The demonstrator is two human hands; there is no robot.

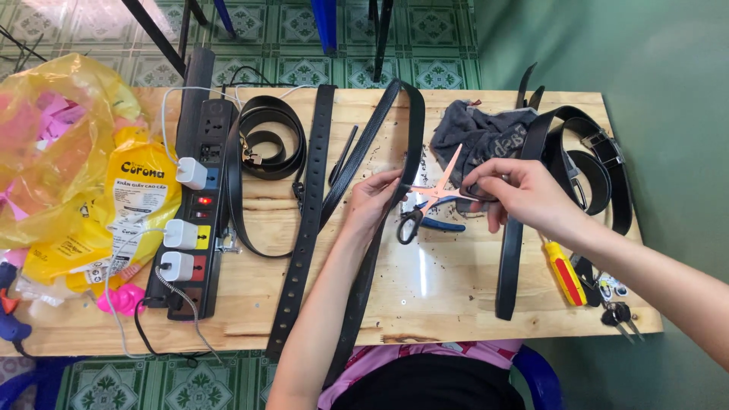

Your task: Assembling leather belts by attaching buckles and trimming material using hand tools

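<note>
My left hand [373,203] pinches a long black belt [363,266] that runs diagonally across the wooden table [448,304], from its far edge to the near edge. My right hand [520,193] holds a pair of scissors [433,193] with copper-coloured blades and black handles. The blades are spread apart. One tip touches the belt's edge right beside my left fingers, and the other points up toward a grey cloth [478,133]. One handle loop hangs free below the blades, and my right fingers cover the other.
A black power strip [199,201] with white plugs lies at the left, beside a yellow plastic bag [68,167]. Other black belts [307,220] lie flat and coiled [592,175]. Blue-handled pliers [444,225], a yellow-handled screwdriver [563,272] and keys [616,313] lie near my right arm.
</note>
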